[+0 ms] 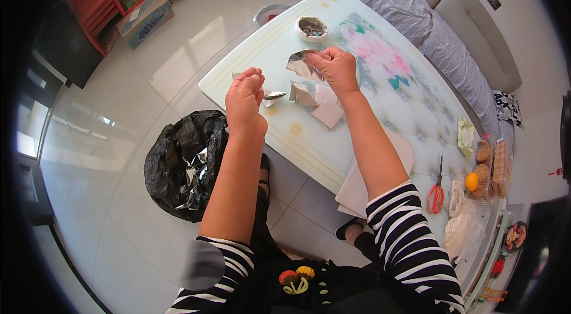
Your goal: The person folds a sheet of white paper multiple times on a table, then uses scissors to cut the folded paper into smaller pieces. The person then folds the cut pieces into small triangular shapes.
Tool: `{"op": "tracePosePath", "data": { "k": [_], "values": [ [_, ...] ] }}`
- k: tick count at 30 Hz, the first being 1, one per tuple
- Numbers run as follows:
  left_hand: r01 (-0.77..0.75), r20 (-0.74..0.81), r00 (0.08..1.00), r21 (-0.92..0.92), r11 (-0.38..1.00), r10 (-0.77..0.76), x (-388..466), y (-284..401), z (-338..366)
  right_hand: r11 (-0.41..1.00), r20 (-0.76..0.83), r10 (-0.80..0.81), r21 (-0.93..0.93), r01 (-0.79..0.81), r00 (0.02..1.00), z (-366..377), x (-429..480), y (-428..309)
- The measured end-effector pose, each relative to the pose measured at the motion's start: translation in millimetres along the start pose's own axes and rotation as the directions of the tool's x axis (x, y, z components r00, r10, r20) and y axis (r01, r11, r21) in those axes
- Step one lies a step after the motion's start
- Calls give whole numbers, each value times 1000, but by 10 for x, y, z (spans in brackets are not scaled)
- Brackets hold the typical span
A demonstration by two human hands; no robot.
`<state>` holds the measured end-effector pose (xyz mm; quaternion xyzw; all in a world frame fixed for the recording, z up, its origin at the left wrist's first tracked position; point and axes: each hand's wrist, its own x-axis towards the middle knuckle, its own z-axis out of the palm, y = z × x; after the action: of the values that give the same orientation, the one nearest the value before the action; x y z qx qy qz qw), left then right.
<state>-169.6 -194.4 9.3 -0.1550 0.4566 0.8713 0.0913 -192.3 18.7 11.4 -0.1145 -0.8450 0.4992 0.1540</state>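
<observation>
My right hand (pixel 340 69) pinches the edge of a shiny silver foil sheet (pixel 302 64) above the glass tabletop, just below a white ashtray (pixel 312 29). Beside the table's left edge, my left hand (pixel 246 99) has its fingers raised and drawn together; its palm side is hidden, so what it holds cannot be told. A folded silvery piece (pixel 273 96) shows just right of it. Between the hands and below the foil lie several folded pale paper pieces (pixel 328 113). Larger pale sheets (pixel 352 189) lie partly under my right forearm.
A bin lined with a black plastic bag (pixel 156 171), holding foil scraps (pixel 196 175), stands left of the table (pixel 290 144). Red-handled scissors (pixel 436 198), a plastic box of cookies (pixel 499 171) and an orange fruit (pixel 471 182) are at the right. A covered sofa (pixel 392 10) runs along the far side.
</observation>
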Motion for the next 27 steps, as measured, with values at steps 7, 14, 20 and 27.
{"op": "tracePosePath", "data": {
  "k": [7,14,20,27],
  "values": [
    [5,1,1000,-2,1000,-5,-3,-8,16,968,102,200,135,-213,974,-99,22,-11],
    [6,34,999,-27,1000,-5,-14,-33,43,965,142,116,-250,-78,983,-556,-344,418],
    [13,31,999,-14,1000,-13,-48,1,48,788,244,15,-600,139,970,-576,-979,420],
    [29,69,997,-45,999,-25,-39,-76,82,768,141,-5,-633,94,990,-515,-1032,536]
  ]
}}
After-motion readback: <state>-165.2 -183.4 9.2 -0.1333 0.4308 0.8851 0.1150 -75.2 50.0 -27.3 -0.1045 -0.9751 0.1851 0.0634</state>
